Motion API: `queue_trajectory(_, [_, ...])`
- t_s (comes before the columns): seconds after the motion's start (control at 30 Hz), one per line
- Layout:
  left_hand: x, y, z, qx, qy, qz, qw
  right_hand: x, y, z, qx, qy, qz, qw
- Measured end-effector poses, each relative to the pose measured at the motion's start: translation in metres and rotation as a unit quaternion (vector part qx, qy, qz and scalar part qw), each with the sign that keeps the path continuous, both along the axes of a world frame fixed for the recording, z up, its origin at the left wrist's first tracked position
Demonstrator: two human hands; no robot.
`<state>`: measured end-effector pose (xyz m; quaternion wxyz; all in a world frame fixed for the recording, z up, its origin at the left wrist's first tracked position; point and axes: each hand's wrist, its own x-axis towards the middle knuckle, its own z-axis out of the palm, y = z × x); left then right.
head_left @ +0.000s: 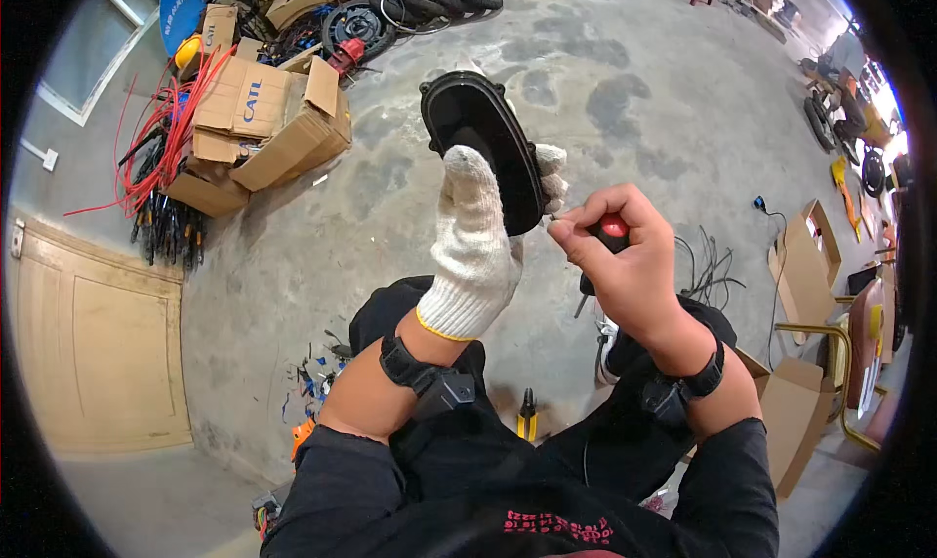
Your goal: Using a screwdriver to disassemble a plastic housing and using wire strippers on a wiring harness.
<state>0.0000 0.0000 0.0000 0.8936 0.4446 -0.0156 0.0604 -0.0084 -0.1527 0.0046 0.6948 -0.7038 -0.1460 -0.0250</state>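
My left hand (468, 246), in a white knitted glove with a yellow cuff, is closed round a black oval housing (478, 138) with small tabs on its rim and a glossy face turned up. My bare right hand (620, 270), just right of the housing's lower end, grips a screwdriver (613, 226) with a red-topped black handle, its shaft pointing down. Its thumb and forefinger pinch close to the housing's edge, around something too small to name.
Cardboard boxes (264, 138), red tubing (156, 148) and tyres (429, 1) lie at the upper left. A door (102, 343) is on the left. Pliers (528, 417) lie between my legs. A chair (847, 363), cardboard (795, 412) and cables (717, 280) are at the right.
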Motion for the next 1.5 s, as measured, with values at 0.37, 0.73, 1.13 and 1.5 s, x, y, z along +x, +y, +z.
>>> queue_trajectory(0.37, [-0.003, 0.001, 0.008, 0.024, -0.005, -0.008, 1.0, 0.006, 0.001, 0.0, 0.018, -0.012, 0.0, 1.0])
queue_trajectory(0.73, [-0.013, 0.0, 0.01, 0.042, -0.037, -0.01, 0.998, 0.002, 0.001, -0.001, -0.019, -0.024, -0.016, 0.999])
queue_trajectory(1.13, [-0.019, -0.001, 0.01, 0.143, -0.006, -0.058, 0.988, 0.004, -0.006, -0.005, -0.041, 0.049, -0.005, 0.998])
queue_trajectory(1.5, [-0.013, 0.002, 0.008, -0.06, 0.136, -0.122, 0.981, 0.019, -0.018, -0.003, -0.1, 0.083, 0.054, 0.99])
